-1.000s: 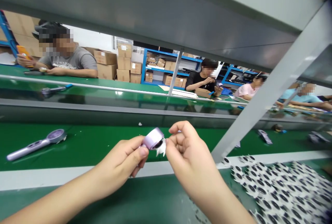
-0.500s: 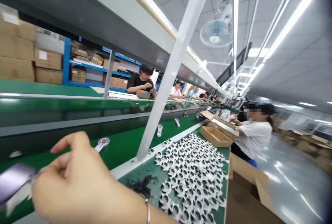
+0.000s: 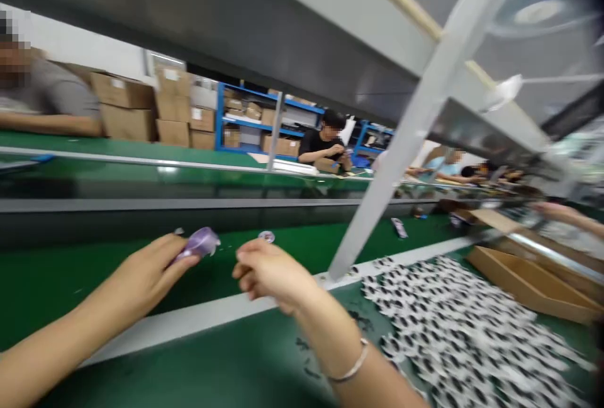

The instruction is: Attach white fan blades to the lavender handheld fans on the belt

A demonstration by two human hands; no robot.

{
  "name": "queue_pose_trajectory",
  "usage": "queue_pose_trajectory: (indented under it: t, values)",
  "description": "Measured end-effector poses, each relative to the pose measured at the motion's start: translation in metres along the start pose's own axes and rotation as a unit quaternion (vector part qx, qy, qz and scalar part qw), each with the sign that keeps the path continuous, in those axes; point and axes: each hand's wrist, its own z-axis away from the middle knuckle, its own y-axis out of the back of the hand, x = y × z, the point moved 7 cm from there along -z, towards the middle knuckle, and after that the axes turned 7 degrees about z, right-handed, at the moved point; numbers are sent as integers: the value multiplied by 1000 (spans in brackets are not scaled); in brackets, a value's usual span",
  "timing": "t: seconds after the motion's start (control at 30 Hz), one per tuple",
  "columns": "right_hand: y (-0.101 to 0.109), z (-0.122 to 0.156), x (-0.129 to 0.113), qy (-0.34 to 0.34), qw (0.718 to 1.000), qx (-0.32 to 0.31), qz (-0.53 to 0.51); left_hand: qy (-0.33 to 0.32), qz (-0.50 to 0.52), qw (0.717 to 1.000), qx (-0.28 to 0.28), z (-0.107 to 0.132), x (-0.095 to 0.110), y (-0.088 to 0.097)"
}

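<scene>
Part (image 3: 201, 243), lilac, rounded, perhaps glossy (blurred), in left hand (image 3: 146, 269)

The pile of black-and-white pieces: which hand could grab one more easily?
Probably the right hand: it is on the side of the pile of black-and-white pieces and nearer to it, with nothing visible in its curled fingers, though blurred. The left hand is farther off and grips a purple part.

The left hand (image 3: 146, 272) holds a part (image 3: 201, 243) over the belt (image 3: 70, 269), left of the right hand (image 3: 267, 272). A post (image 3: 401, 162) rises just right of that hand. Right of the post, pieces (image 3: 453, 326) lie heaped on the bench (image 3: 236, 370), a tray (image 3: 519, 298) behind them
</scene>
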Motion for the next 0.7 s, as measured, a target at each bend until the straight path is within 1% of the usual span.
queue_pose_trajectory:
  t: [0.03, 0.07, 0.13, 0.2, 0.27, 0.33, 0.37, 0.4, 0.47, 0.5, 0.57, 0.63, 0.7]
  values:
    - [2, 0, 3, 10, 999, 16, 32, 2, -110, 994, -26, 3, -12, 1]
    - [2, 0, 7, 18, 997, 24, 69, 20, -150, 988, -36, 4, -26, 2]
    - [0, 0, 12, 35, 987, 26, 152, 43, -199, 978, -52, 3, -48, -1]
    - [-2, 2, 16, 40, 971, 28, 236, 53, -230, 970, -52, 4, -57, -4]
    - [-3, 4, 19, 32, 949, 38, 310, 53, -253, 965, -32, 5, -51, -4]
    - [-4, 6, 21, 23, 930, 32, 366, 38, -262, 964, -16, 7, -33, -6]
    - [-7, 7, 21, 25, 923, 15, 385, 22, -258, 966, -21, 7, -23, -10]
    - [-12, 10, 20, 30, 917, -10, 397, 1, -250, 968, -40, 7, -13, -18]
    - [-27, 17, 19, 46, 910, -82, 404, -48, -221, 968, -108, 7, 2, -40]
    - [-38, 23, 19, 55, 904, -128, 404, -66, -205, 966, -144, 8, 5, -51]
    - [-62, 36, 17, 77, 887, -218, 400, -85, -180, 959, -201, 9, 5, -68]
    - [-85, 48, 15, 104, 867, -277, 401, -86, -166, 957, -221, 10, 0, -73]
    - [-102, 54, 14, 126, 857, -290, 406, -81, -163, 961, -208, 10, -4, -70]
